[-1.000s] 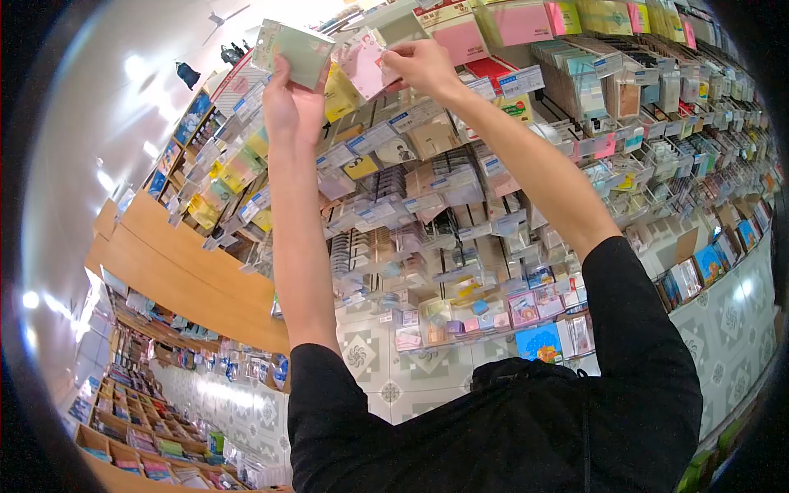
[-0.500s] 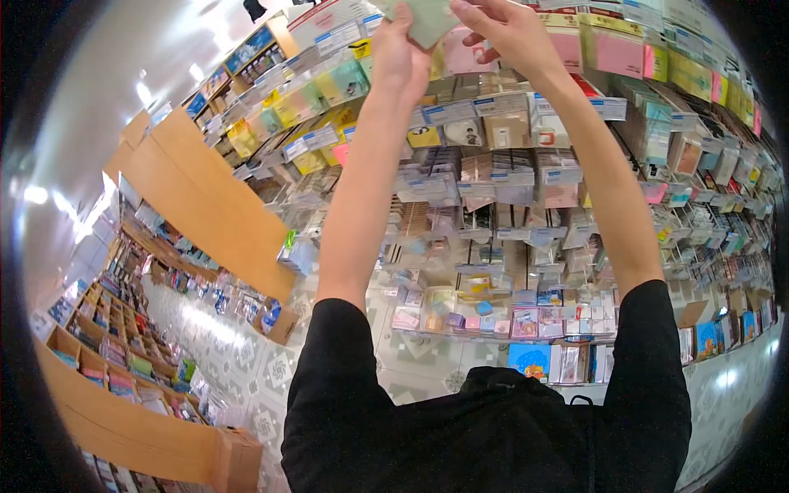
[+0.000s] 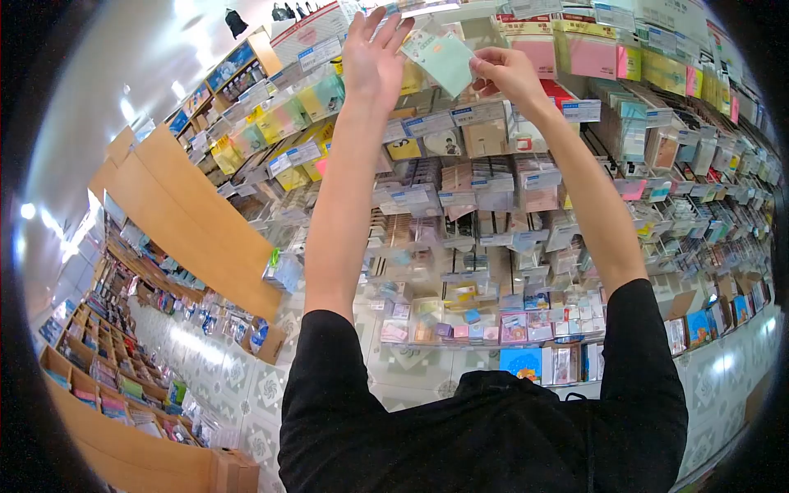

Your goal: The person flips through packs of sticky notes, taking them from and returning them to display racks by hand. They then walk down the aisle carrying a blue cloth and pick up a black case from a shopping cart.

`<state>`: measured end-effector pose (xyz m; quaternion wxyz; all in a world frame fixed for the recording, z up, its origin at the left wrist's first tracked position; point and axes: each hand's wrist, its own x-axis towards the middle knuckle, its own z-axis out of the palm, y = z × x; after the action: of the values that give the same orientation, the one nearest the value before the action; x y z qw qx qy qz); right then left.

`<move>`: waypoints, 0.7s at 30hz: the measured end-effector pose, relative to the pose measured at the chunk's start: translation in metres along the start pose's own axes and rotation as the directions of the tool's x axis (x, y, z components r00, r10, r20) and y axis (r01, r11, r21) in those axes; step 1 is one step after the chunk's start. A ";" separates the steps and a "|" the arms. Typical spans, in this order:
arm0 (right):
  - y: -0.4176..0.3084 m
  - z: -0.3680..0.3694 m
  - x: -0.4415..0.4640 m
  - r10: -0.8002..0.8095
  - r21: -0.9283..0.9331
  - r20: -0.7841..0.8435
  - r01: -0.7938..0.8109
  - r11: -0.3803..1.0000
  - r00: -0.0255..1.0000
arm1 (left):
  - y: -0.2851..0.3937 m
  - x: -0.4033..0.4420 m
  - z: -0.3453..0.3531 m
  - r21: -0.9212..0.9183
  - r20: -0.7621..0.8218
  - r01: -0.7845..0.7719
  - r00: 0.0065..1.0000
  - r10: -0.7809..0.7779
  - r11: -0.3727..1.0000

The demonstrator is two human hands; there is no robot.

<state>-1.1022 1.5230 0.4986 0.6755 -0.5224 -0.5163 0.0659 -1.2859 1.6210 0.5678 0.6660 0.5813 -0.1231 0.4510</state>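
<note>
Between finger and thumb, my right hand (image 3: pixel 511 80) pinches a pale mint-green notepad (image 3: pixel 446 63) by its right edge. The pad has small printing near its upper left side and is tilted in front of the upper display rows. My left hand (image 3: pixel 374 64) is raised to the left of the pad, fingers spread, palm showing, holding nothing. Its fingertips are close to a price tag (image 3: pixel 319 55) on the top row. Behind my right hand hang pink packs (image 3: pixel 534 53) in clear wrapping.
A display rack of hooks with many packaged stationery items and price labels (image 3: pixel 408 197) fills the view ahead. Low boxes (image 3: pixel 526 327) line its base. To the left stand a wooden panel (image 3: pixel 185 209) and wooden shelves (image 3: pixel 90 374) on a patterned tile floor (image 3: pixel 267 386).
My left hand has let go of the mint-green notepad and opened beside it. The pad is lower in view, now held by my right hand alone. The view has shifted slightly.
</note>
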 end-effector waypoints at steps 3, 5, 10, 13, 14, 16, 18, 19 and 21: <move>0.002 -0.004 0.002 -0.003 -0.041 -0.044 0.001 0.999 0.999 | -0.001 -0.001 0.001 -0.027 -0.005 -0.004 1.000 0.004 1.000; 0.004 -0.006 0.005 -0.008 -0.080 -0.071 0.002 0.997 0.997 | -0.001 -0.002 0.002 -0.029 -0.012 -0.025 1.000 0.025 0.999; 0.005 -0.005 0.005 -0.015 -0.168 -0.143 -0.009 0.986 0.990 | -0.001 0.000 0.004 -0.025 -0.036 -0.037 0.999 0.036 0.999; 0.007 0.000 0.006 0.027 -0.126 -0.197 -0.053 0.991 0.980 | 0.001 0.001 0.006 -0.034 -0.039 -0.056 0.998 0.054 0.998; 0.009 0.003 0.007 0.023 -0.092 -0.192 -0.041 0.995 0.981 | 0.000 0.001 0.006 -0.039 -0.037 -0.072 0.997 0.071 0.997; 0.012 0.004 0.004 0.023 -0.054 -0.191 -0.034 0.998 0.981 | -0.001 0.001 0.006 -0.057 -0.039 -0.070 0.997 0.068 0.996; 0.011 0.005 0.001 -0.010 -0.006 -0.139 0.009 1.000 0.990 | -0.001 0.003 0.004 -0.077 -0.045 -0.079 0.996 0.075 0.994; 0.008 0.006 0.001 -0.009 -0.005 -0.135 0.008 1.000 0.991 | -0.002 0.003 0.003 -0.075 -0.027 -0.085 0.996 0.083 0.994; 0.002 0.007 0.002 -0.008 -0.066 -0.193 -0.005 0.998 0.981 | -0.003 0.003 0.002 -0.075 -0.009 -0.088 0.996 0.087 0.993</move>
<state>-1.1063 1.5297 0.4975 0.7048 -0.5479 -0.4507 -0.0027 -1.2808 1.6206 0.5684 0.6673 0.5487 -0.1634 0.4764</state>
